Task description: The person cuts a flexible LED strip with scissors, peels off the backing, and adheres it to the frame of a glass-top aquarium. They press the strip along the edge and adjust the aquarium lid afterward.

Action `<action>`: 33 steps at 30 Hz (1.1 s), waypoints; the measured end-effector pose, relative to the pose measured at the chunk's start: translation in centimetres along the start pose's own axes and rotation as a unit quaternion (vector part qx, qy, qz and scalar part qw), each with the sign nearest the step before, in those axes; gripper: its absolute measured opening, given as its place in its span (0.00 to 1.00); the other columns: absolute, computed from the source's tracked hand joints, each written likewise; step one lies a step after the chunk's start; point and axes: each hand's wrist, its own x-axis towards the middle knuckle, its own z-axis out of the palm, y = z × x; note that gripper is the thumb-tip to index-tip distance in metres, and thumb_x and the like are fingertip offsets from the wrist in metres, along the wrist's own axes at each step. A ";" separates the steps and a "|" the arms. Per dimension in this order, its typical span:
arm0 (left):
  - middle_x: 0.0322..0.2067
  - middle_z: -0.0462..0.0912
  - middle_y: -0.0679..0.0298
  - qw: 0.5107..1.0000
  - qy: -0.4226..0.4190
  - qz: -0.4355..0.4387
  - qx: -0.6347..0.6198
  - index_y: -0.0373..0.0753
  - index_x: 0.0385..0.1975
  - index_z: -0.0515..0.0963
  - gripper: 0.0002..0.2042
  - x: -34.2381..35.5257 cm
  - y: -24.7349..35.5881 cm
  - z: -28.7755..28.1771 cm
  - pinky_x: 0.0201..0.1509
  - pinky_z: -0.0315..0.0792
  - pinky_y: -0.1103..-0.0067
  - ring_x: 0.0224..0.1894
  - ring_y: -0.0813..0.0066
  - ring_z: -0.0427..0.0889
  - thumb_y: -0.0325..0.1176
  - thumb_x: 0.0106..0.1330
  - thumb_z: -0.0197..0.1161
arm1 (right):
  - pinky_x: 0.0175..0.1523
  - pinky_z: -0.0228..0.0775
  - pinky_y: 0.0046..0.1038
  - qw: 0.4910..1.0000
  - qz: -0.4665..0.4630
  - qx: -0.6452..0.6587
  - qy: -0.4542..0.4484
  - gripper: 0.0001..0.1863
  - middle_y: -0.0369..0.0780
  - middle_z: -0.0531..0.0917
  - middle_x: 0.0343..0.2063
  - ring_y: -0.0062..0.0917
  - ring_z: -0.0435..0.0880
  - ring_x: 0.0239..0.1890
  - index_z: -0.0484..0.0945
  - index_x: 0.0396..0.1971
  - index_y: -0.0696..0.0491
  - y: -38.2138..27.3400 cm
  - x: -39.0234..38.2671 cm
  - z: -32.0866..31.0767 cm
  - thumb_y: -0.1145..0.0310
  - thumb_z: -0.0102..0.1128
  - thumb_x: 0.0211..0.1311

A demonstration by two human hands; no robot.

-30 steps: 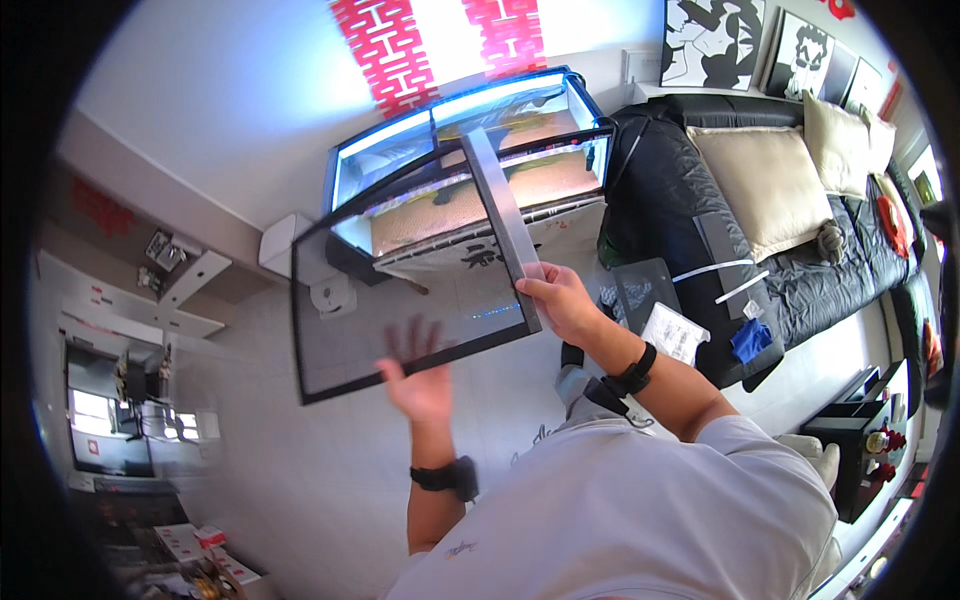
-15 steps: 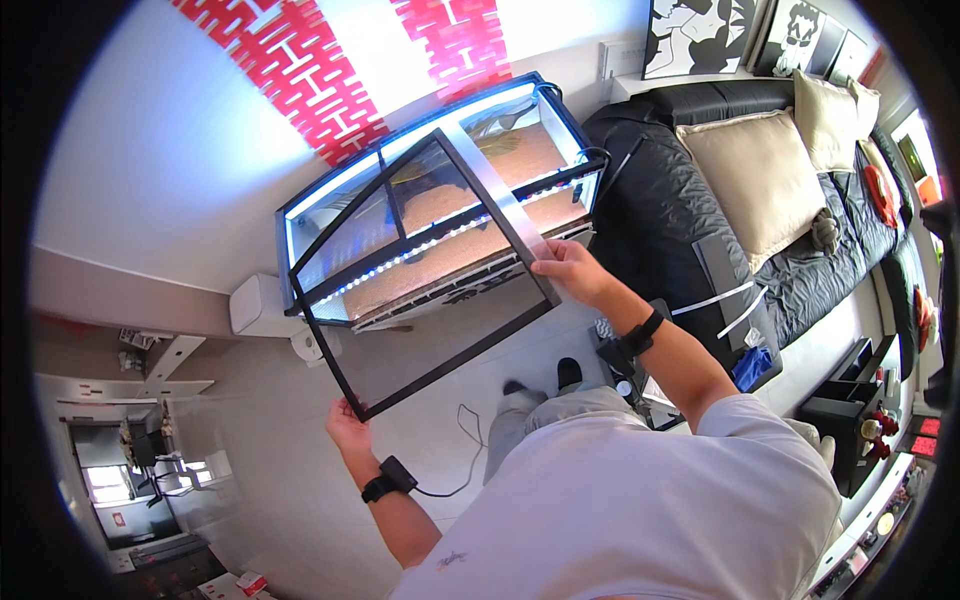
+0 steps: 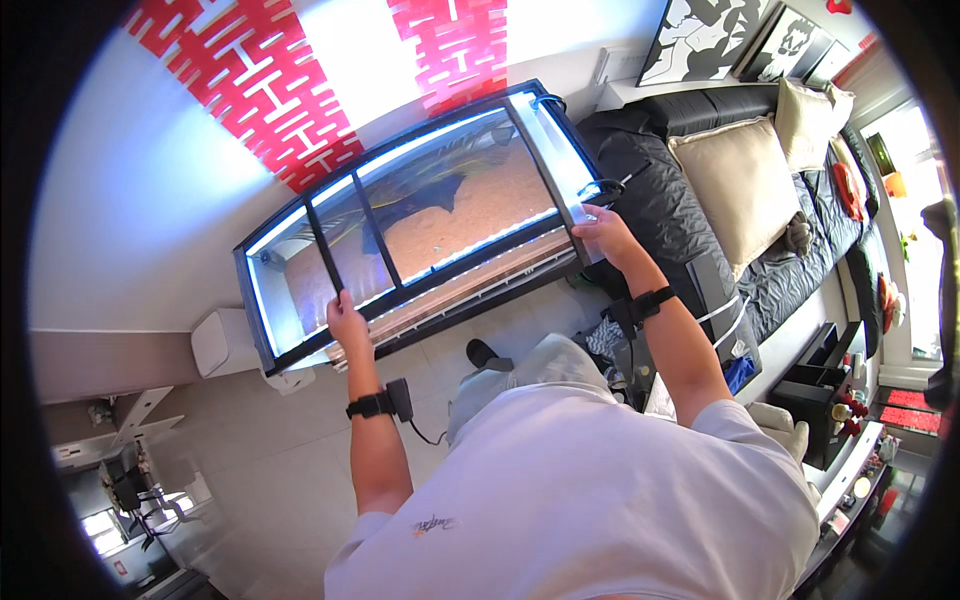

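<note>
My left hand [image 3: 348, 325] is closed round the near left part of a thin black rectangular frame [image 3: 543, 165]. With fingers and thumb, my right hand [image 3: 604, 238] pinches the frame near its right near corner. The frame lies over the top of a long, lit glass tank [image 3: 254, 312] with a black rim; whether it rests on that rim, I cannot tell. Through the top I see a sandy-coloured bottom [image 3: 500, 205] and dark shapes [image 3: 430, 200] that I cannot make out clearly. Black straps with small boxes sit on both my wrists.
A black sofa [image 3: 640, 195] with beige cushions [image 3: 735, 190] stands to the tank's right. Beside its left end is a white bin-like box [image 3: 222, 342]. Red cut-out decorations [image 3: 265, 75] hang on the wall behind. Grey tiled floor [image 3: 270, 440] lies nearer me, with clutter by my right side.
The frame has gone from tilted in front of the tank to lying over its top. Both my hands have moved with it, the left one up, the right one further right.
</note>
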 end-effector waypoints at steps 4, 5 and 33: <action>0.30 0.82 0.56 0.999 -0.046 -0.020 -0.017 0.30 0.37 0.79 0.19 4.0 1.6 6.7 0.40 0.73 0.70 0.32 0.65 0.79 0.45 0.68 0.62 | 0.47 0.73 0.30 0.996 0.029 -0.055 0.063 0.41 0.48 0.80 0.49 0.31 0.82 0.45 0.60 0.69 0.62 -1.4 4.5 -2.0 0.76 0.66 0.53; 0.30 0.83 0.55 0.999 -0.041 0.016 -0.008 0.30 0.37 0.79 0.19 4.6 1.9 8.3 0.41 0.73 0.69 0.33 0.64 0.80 0.45 0.68 0.62 | 0.47 0.74 0.30 0.994 0.034 -0.072 0.076 0.41 0.49 0.80 0.50 0.31 0.82 0.44 0.61 0.68 0.62 -1.7 5.8 -2.5 0.75 0.67 0.52; 0.26 0.80 0.55 0.985 0.022 -0.019 0.169 0.31 0.33 0.78 0.17 3.6 2.0 19.8 0.39 0.72 0.67 0.29 0.62 0.78 0.42 0.70 0.60 | 0.47 0.77 0.32 0.937 0.039 -0.340 0.068 0.35 0.45 0.86 0.36 0.34 0.86 0.39 0.65 0.63 0.57 -3.9 19.2 -7.5 0.76 0.68 0.54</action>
